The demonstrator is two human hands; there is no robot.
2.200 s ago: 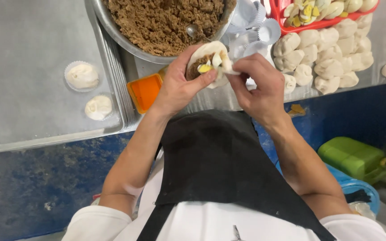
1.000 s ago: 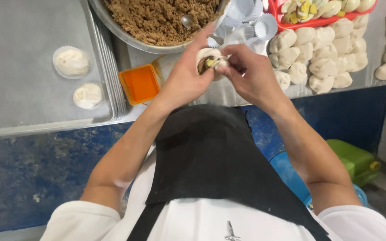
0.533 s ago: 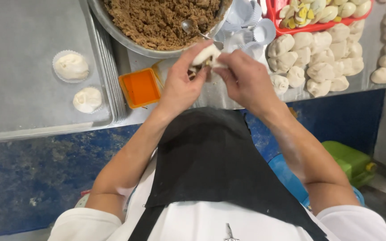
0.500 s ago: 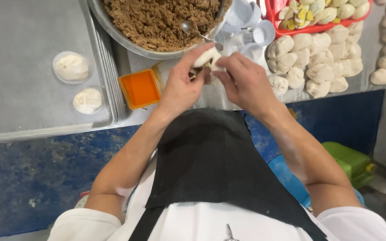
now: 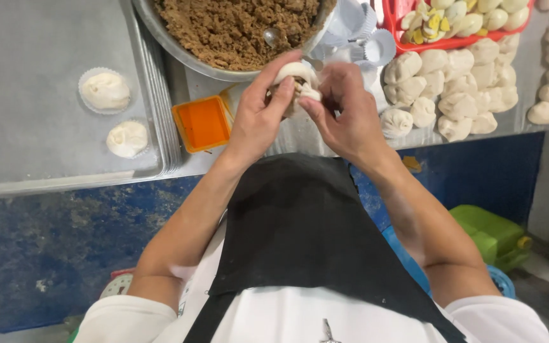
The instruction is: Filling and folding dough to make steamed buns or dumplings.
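Note:
My left hand (image 5: 257, 117) cups a white dough bun (image 5: 295, 77) with brown filling showing at its top. My right hand (image 5: 345, 108) pinches the dough's edge, folding it over the filling. Both hands hold the bun just in front of a large metal bowl (image 5: 179, 47) of brown minced filling (image 5: 236, 25) with a spoon (image 5: 272, 35) in it. On the metal tray (image 5: 39, 82) at the left sit two finished buns, one (image 5: 105, 91) in a paper cup, the other (image 5: 127, 138) closer to me.
An orange square container (image 5: 202, 122) sits left of my hands. Several dough pieces (image 5: 452, 89) lie on the counter at the right, under a red basket (image 5: 459, 42) of cut egg. White paper cups (image 5: 363, 28) are stacked behind my hands. A green jug (image 5: 490, 232) stands on the floor.
The dough was open with yellow egg and filling showing; my fingers have gathered its edges so only a small opening remains. The hands stayed in place.

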